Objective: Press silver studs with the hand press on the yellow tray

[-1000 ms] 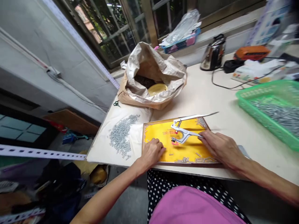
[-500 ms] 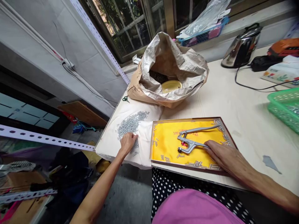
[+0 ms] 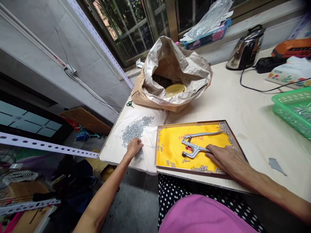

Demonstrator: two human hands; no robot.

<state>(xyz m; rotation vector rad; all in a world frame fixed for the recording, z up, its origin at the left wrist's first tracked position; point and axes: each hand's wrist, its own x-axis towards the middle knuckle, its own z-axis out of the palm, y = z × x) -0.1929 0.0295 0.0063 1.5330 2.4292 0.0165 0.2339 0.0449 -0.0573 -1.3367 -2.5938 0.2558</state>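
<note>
My left hand (image 3: 134, 148), its fingers pinched together, is at the near side of a pile of small silvery metal pins (image 3: 136, 129) on white cloth (image 3: 115, 150). Whatever lies between its fingertips is too small to make out. Inside a shallow tray (image 3: 184, 122) with a yellow bottom, my right hand (image 3: 227, 158) is closed around the lower handle of metal hand pliers (image 3: 195, 149). The pliers' jaws point left and stand apart, and their upper handle is free of the hand. Small metal pins (image 3: 202, 168) lie along the tray's edges.
Behind the tray stands a large open paper sack (image 3: 145, 94) with a yellow bowl (image 3: 176, 89) inside. Green scissors (image 3: 130, 104) lie left of it. A green basket (image 3: 291, 98), a kettle (image 3: 245, 48) and a tissue pack (image 3: 289, 72) are at the right.
The view has shifted slightly. My left fingers have drawn closer together by the pile. My right hand keeps its hold on the pliers.
</note>
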